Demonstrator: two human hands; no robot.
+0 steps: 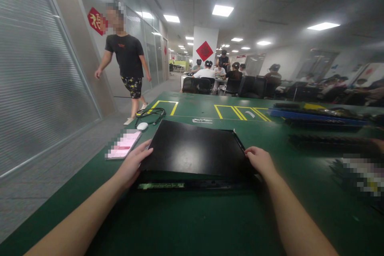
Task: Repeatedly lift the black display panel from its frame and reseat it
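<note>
A flat black metal case (192,150) lies on the green table (186,224) in front of me, its near edge showing a green circuit board strip (160,186). My left hand (132,164) grips the case's left side with fingers curled over the lid edge. My right hand (259,160) holds the right side the same way, fingers bent against the lid.
A phone (123,144) lies left of the case, with a white mouse (142,126) and a black cable (150,114) beyond it. Dark trays and parts (318,114) fill the right side. A person (127,64) walks in the aisle at left; others sit at far desks.
</note>
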